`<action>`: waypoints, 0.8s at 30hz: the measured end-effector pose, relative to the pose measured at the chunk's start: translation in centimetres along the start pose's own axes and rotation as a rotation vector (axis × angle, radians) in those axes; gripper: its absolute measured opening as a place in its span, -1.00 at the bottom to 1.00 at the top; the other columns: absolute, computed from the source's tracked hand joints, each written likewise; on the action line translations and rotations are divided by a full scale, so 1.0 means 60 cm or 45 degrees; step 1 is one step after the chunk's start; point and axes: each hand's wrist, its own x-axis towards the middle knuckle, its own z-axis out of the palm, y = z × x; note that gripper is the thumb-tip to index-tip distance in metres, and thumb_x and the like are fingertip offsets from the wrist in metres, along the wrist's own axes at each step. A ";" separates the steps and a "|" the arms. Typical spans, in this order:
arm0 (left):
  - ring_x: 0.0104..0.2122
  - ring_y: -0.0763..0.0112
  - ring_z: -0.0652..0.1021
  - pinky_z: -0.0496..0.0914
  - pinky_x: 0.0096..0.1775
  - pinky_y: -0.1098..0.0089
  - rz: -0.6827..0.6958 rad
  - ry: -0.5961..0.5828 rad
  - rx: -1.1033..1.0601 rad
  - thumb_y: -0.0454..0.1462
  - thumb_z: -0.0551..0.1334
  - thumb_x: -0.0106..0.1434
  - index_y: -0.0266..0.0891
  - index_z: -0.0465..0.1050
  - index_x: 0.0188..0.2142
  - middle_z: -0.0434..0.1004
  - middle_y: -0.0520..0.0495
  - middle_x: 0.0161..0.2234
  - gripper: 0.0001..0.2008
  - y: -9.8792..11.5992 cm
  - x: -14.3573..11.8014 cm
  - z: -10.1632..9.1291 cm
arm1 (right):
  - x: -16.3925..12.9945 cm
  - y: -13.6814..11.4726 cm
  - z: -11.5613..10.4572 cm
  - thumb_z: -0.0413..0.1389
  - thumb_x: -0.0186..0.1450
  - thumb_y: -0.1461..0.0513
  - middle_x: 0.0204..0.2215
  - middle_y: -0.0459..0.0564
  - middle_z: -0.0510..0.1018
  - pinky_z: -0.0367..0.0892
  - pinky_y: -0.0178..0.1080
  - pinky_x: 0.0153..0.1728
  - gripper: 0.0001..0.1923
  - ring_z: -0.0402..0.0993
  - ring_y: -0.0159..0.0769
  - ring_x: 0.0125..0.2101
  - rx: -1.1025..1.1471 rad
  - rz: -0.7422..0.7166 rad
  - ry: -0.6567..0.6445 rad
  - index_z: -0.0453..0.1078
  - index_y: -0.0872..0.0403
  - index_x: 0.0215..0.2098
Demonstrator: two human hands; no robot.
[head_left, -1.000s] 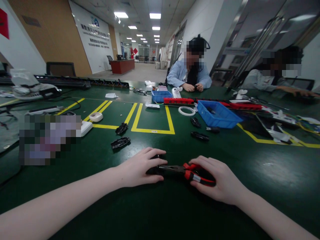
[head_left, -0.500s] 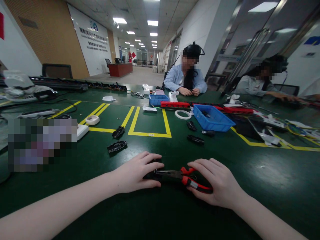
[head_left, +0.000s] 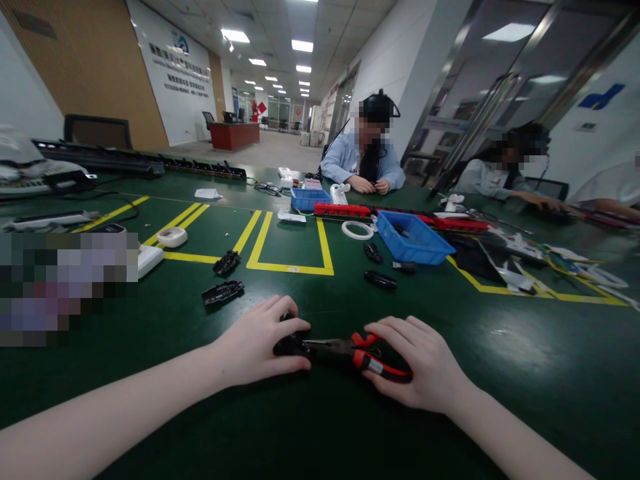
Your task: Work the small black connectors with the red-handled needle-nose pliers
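My left hand [head_left: 263, 340] is closed around a small black plastic part [head_left: 290, 345], its fingers hiding much of it. In my right hand [head_left: 415, 360] is a pair of needle-nose pliers [head_left: 373, 360] with red and black handles. The tips of the pliers point left and meet the black part at my left fingers; whether they grip it I cannot tell. Beyond my left hand lie two black plastic shells, a nearer one [head_left: 223, 293] and a farther one [head_left: 227, 263]. Further black pieces [head_left: 381, 279] rest ahead of my right hand.
A blue bin [head_left: 415, 241] with dark parts inside stands at the right, beside a white ring [head_left: 357, 231]. A tape roll [head_left: 172, 237] lies left. Yellow tape marks the green table [head_left: 320, 427]. A person in a blue shirt [head_left: 345, 160] sits opposite; others sit at the right.
The view has shifted, so most things appear slightly farther left. My left fingers have drawn closer together over the black part. The pliers stay in my right hand.
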 end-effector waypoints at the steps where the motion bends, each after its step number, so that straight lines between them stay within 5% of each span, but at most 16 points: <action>1: -0.07 0.15 0.45 0.43 -0.07 0.15 -0.012 0.006 0.007 0.02 0.26 0.31 -0.11 0.44 0.09 0.41 -0.13 -0.01 -0.56 0.000 0.000 0.000 | 0.000 0.001 0.000 0.19 0.21 0.07 -0.23 0.13 0.62 0.38 -0.15 -0.34 -0.58 0.55 -0.18 -0.33 -0.003 0.009 0.002 0.39 0.10 -0.03; 24: -0.15 0.17 0.60 0.43 -0.14 0.22 0.038 -0.099 -0.109 -0.11 0.18 0.41 -0.19 0.40 -0.01 0.60 -0.12 -0.11 -0.73 0.000 0.003 0.001 | -0.015 0.005 0.012 0.21 0.19 0.08 -0.19 0.14 0.60 0.35 -0.12 -0.31 -0.50 0.55 -0.12 -0.27 -0.064 -0.034 0.120 0.33 0.10 0.05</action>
